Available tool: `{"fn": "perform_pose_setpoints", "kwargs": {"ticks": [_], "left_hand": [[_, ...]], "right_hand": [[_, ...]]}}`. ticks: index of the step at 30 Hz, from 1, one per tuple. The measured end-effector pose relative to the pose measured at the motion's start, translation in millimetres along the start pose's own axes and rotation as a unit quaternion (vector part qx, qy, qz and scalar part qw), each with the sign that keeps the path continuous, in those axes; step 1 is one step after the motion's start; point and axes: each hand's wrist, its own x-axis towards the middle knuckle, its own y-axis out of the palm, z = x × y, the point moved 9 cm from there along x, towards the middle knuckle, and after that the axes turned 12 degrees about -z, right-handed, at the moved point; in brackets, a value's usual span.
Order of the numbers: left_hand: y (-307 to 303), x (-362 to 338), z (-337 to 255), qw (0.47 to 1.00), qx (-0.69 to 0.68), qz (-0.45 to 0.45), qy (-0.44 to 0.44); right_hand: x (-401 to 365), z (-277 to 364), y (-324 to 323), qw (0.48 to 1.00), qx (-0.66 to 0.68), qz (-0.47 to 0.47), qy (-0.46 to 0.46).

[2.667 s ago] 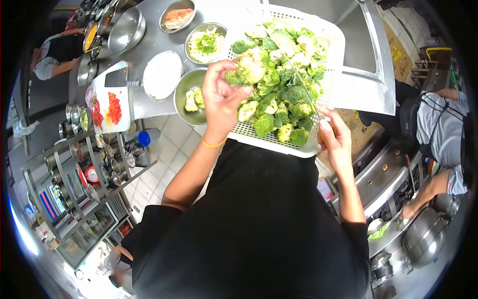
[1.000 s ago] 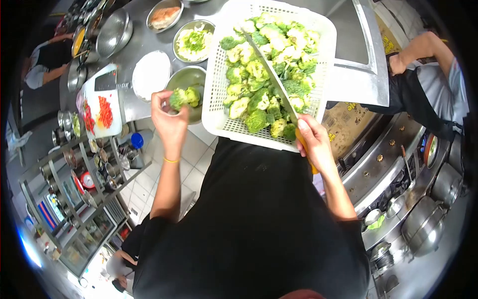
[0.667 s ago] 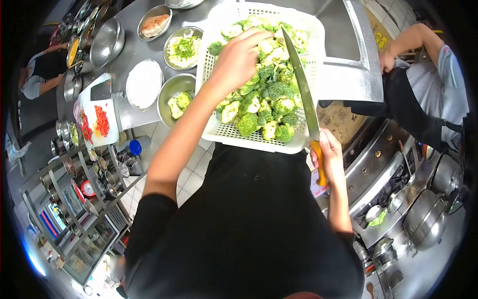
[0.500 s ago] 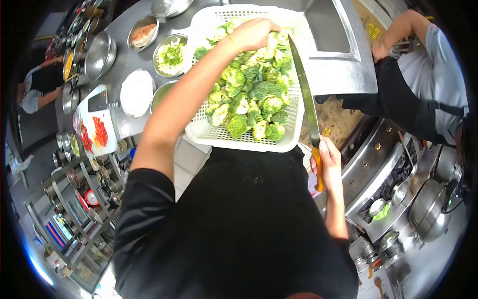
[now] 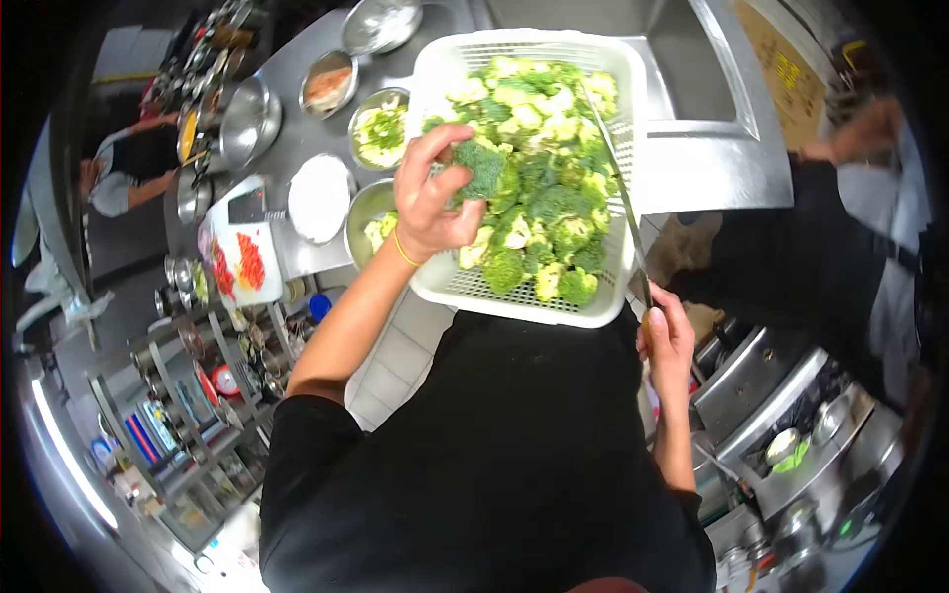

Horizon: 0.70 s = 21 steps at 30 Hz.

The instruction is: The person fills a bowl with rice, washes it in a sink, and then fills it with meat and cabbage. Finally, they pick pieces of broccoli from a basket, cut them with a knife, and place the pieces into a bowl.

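While the left hand keeps its grip closed around a broccoli floret above the left side of the white basket, the right hand grips the knife near its handle, blade slanting over the basket's right side. Beside the basket, a metal bowl holds pale green pieces.

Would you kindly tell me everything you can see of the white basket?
The white basket looks plastic: roughly rectangular, with rounded corners, a smooth rim and rows of small holes. It stands by the sink, heaped with broccoli pieces, some perforated floor showing along its near edge. A knife crosses its right side in view; whether they touch is unclear.
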Motion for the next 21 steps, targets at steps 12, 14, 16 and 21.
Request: {"fn": "perform_pose_setpoints", "kwargs": {"ticks": [12, 14, 16, 21], "left_hand": [[-2.1, -128.3, 25.8, 0.493, -0.515, -0.251, -0.656], [-8.3, -123.9, 21.7, 0.493, -0.521, -0.257, -0.647], [-17.4, -122.3, 22.6, 0.512, -0.495, -0.272, -0.647], [-31.9, -130.1, 31.5, 0.532, -0.442, -0.282, -0.665]], "right_hand": [[-6.1, 122.3, 142.4, 0.883, -0.227, 0.136, -0.388], [-9.1, 126.3, 155.7, 0.866, -0.263, 0.161, -0.393], [-11.9, 129.5, 161.5, 0.857, -0.263, 0.163, -0.413], [-8.7, 125.3, 167.0, 0.857, -0.265, 0.172, -0.407]]}}
